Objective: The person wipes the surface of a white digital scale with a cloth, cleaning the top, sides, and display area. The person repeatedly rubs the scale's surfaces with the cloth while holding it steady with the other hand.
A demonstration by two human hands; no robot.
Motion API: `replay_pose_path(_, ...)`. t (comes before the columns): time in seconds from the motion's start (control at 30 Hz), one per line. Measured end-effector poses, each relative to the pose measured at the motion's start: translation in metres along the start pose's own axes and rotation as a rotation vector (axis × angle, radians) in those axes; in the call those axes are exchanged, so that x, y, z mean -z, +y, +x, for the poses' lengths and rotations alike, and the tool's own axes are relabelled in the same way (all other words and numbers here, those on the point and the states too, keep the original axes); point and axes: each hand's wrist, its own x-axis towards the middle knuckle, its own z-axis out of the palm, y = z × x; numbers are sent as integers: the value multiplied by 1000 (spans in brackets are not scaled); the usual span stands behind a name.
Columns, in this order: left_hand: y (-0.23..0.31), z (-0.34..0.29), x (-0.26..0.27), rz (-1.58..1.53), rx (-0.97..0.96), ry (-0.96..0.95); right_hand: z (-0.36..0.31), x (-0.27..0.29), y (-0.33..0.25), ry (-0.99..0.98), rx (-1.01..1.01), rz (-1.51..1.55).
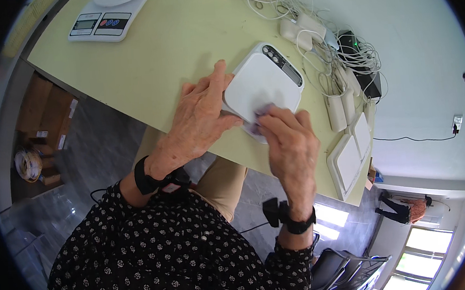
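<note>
On counter [130, 71], brace white scale [263, 83] w/ L hand [198, 115], splayed at edge, clasping nothing. W/ R hand [293, 143] pinched round purple cloth [263, 110] (blurred), wipe gently, esp. corners.

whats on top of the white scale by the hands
Apparently a purple cloth, held in the right hand, at its near edge; the surface beneath them is hidden.
</note>
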Motion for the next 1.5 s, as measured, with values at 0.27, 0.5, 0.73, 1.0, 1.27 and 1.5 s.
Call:
replay_pose_path(0.27,0,0,1,-5,-22,3,15,-19,-15,32,103,-32)
replay_pose_path(0.5,-1,1,0,27,-14,-5,16,-24,-17,14,79,-38)
replay_pose_path(0.73,0,-1,-1,2,-20,14,-15,7,-6,-18,-54,-110)
replay_pose_path(1.0,-2,0,1,54,-33,-2,22,-39,-27,72,126,-47)
replay_pose_path(1.27,-1,-1,-1,7,-17,17,-20,3,-10,31,-65,-164)
replay_pose_path(1.5,-1,0,0,29,-41,25,19,-37,-24,81,139,-41)
